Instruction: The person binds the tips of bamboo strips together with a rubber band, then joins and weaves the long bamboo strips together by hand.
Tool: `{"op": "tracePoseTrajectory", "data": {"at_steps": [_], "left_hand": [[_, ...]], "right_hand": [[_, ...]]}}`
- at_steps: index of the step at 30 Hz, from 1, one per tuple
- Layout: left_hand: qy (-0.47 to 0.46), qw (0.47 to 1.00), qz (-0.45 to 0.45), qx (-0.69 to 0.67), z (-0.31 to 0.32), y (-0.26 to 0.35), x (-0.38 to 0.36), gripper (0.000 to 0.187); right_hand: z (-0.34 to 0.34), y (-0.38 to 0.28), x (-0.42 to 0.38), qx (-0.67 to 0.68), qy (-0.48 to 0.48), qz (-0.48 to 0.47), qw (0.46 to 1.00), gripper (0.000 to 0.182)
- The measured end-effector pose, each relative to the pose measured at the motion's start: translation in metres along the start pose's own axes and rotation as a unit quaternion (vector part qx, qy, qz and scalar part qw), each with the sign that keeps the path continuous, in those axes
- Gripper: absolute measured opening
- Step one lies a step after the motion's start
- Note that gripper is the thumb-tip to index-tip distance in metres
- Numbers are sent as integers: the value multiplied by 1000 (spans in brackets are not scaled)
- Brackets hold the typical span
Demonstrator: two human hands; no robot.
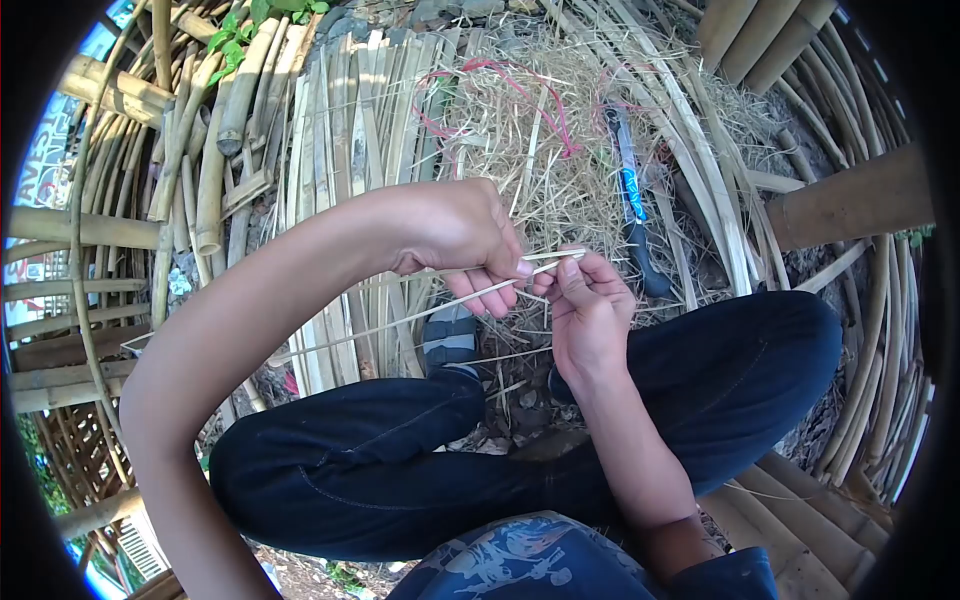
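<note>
My left hand (pixel 485 255) reaches in from the left with the wrist bent, its fingers closed on thin bamboo strips (pixel 400 322). Beside it, my right hand (pixel 592 308) pinches the near ends of the strips between thumb and fingers. From the hands the strips trail off to the lower left, past my left knee. Both hands are held close together above the ground between my bent legs. How many strips each hand grips is hard to make out.
Split bamboo slats (pixel 345 150) lie ahead on the left. Beyond my hands is a heap of shavings (pixel 500 130) with red string (pixel 565 130) on it. A long tool with blue markings (pixel 632 195) lies near my right knee. Bamboo poles (pixel 850 200) stand on the right.
</note>
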State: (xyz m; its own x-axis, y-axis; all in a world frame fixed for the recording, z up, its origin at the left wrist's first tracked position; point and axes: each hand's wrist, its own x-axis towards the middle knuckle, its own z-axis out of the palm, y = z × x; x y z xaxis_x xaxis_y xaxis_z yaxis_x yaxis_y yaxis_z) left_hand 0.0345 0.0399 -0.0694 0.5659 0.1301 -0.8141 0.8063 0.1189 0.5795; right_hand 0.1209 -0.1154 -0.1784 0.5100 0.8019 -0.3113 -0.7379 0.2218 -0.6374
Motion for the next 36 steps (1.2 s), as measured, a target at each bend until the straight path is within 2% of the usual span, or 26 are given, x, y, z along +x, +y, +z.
{"op": "tracePoseTrajectory", "data": {"at_steps": [9,14,18,26,36], "left_hand": [[47,999,23,4,15,-19,-8,27],[80,995,39,-40,23,-25,-14,27],[74,994,44,-61,23,-32,-15,26],[97,992,75,-13,30,-32,-19,23],[91,994,46,-41,32,-31,-17,23]], "right_hand": [[2,3,-3,-42,15,-7,999,12],[1,4,-5,-54,5,-12,998,10],[2,5,-7,-48,-1,-16,999,9],[2,3,-10,-58,-11,-25,998,9],[5,0,-11,-80,8,-18,997,9]]}}
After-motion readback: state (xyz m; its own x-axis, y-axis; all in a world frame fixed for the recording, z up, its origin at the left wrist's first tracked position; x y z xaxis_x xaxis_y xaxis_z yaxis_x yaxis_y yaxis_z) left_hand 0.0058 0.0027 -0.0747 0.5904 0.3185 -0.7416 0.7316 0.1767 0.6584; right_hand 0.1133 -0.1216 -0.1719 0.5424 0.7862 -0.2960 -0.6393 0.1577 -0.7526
